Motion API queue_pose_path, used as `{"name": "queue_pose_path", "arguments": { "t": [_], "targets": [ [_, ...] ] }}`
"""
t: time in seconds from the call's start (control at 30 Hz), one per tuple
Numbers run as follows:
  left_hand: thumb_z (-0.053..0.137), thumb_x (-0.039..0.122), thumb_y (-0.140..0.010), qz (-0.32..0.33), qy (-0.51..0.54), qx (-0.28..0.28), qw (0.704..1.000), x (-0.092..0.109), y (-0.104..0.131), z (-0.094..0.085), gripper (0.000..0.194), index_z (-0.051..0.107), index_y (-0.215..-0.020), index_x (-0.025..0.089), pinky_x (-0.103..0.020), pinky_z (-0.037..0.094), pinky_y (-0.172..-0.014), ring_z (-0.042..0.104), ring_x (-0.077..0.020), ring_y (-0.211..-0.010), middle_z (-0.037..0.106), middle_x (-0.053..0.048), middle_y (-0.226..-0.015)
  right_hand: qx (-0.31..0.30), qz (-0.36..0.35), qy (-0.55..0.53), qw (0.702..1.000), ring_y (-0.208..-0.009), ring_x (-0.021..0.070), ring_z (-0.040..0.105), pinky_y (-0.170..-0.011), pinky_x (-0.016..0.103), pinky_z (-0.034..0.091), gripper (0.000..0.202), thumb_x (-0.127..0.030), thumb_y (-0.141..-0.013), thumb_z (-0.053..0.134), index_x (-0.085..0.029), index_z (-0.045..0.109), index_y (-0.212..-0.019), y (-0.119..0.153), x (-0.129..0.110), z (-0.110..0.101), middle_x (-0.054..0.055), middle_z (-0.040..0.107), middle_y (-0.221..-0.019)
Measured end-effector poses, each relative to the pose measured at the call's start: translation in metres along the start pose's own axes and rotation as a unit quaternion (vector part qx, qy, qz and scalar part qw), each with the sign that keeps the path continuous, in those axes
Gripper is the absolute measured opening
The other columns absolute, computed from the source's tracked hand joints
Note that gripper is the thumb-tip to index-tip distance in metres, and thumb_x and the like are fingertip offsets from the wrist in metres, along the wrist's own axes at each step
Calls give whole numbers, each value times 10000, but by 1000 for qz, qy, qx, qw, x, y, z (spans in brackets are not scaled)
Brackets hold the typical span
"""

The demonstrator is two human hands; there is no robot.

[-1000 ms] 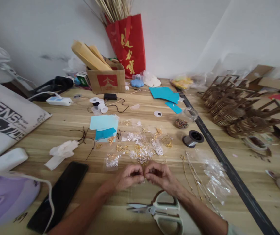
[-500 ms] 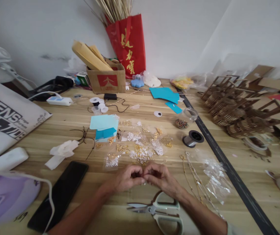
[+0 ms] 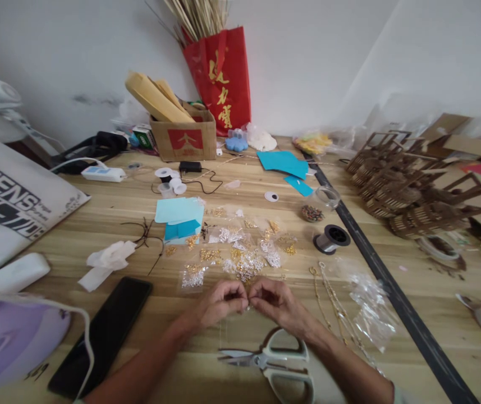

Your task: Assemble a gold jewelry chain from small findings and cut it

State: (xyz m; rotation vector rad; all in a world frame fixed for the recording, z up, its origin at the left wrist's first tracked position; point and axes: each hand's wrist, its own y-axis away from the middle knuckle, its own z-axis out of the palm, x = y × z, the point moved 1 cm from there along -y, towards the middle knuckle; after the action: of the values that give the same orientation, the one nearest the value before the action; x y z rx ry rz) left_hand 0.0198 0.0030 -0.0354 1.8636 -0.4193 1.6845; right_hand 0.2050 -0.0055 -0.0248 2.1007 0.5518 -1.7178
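My left hand [image 3: 222, 303] and my right hand [image 3: 274, 302] meet fingertip to fingertip low in the middle of the view. Both are pinched closed around something tiny; a small pale bit shows between them, too small to name. Just beyond the fingers lies a pile of silver and gold beads [image 3: 246, 265], with several small clear bags of beads around it. Open-bladed scissors [image 3: 261, 359] with pale handles rest on the table below my right hand. Gold and silver chains [image 3: 339, 311] lie right of my right hand.
A black phone [image 3: 103, 336] and crumpled tissue [image 3: 109, 261] lie at the left. Farther right are a wire spool [image 3: 331, 239], a jar of beads [image 3: 312, 212], clear plastic bags [image 3: 372, 306] and brown wooden pieces [image 3: 408, 191]. A cardboard box [image 3: 185, 140] stands at the back.
My hands have shifted very slightly, their fingertips still together. The objects on the table lie as before.
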Motion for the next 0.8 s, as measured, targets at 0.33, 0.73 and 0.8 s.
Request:
{"name": "queue_pose_path", "arguments": {
  "t": [0.33, 0.73, 0.8],
  "targets": [
    [658, 277, -734, -16, 29, 48, 998, 4, 1, 5, 195, 543, -662, 138, -215, 409, -570, 540, -110, -582, 598, -7, -610, 6, 8, 71, 997, -518, 92, 438, -503, 201, 331, 176, -271, -944, 470, -168, 502, -806, 5, -6, 5, -40, 505, -592],
    [696, 358, -727, 7, 98, 43, 994, -5, -2, 9, 280, 565, -637, 127, -241, 444, -578, 590, -132, -588, 629, -34, -614, 27, 44, -28, 998, -523, 111, 544, -510, 213, 424, 303, -453, -938, 459, -181, 475, -807, 5, -5, 17, -9, 574, -621],
    [693, 351, -728, 5, 97, 46, 994, -4, -2, 8, 272, 578, -634, 123, -245, 443, -587, 590, -136, -595, 630, -34, -611, 33, 39, -14, 999, -531, 113, 546, -517, 215, 425, 310, -457, -936, 462, -181, 480, -795, 5, -8, 17, -8, 574, -624]
  ]
}}
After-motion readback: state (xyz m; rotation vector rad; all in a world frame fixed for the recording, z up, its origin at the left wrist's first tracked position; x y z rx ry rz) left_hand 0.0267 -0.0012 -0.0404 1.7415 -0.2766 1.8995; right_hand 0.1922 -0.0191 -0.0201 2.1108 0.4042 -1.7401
